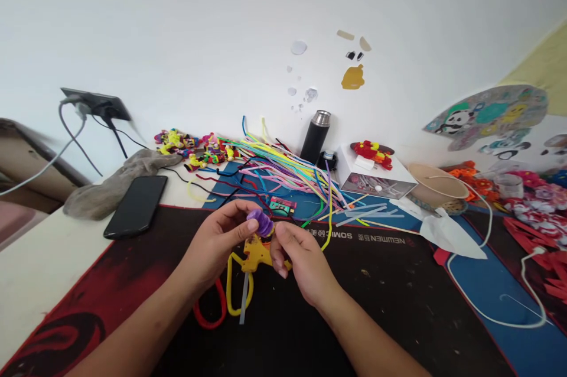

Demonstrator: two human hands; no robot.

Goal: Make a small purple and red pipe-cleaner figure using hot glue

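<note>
Between the fingers of my left hand [228,228] is a coiled purple fuzzy piece [261,223]. The closed fingers of my right hand [297,253] meet its right side, pinching something small and yellowish that is mostly hidden. Just below both hands, a yellow glue gun [257,254] lies on the black mat, with a clear glue stick [244,300] sticking out toward me. A yellow pipe-cleaner loop [229,288] and a red loop [209,325] lie beside it, to the left.
Loose colored pipe cleaners [287,167] spread behind the hands. A phone [136,207] lies at left. Farther back stand a black thermos [315,137] and a white box [376,179]. A basket [436,188], white cable [509,325] and red pieces [556,273] are at right.
</note>
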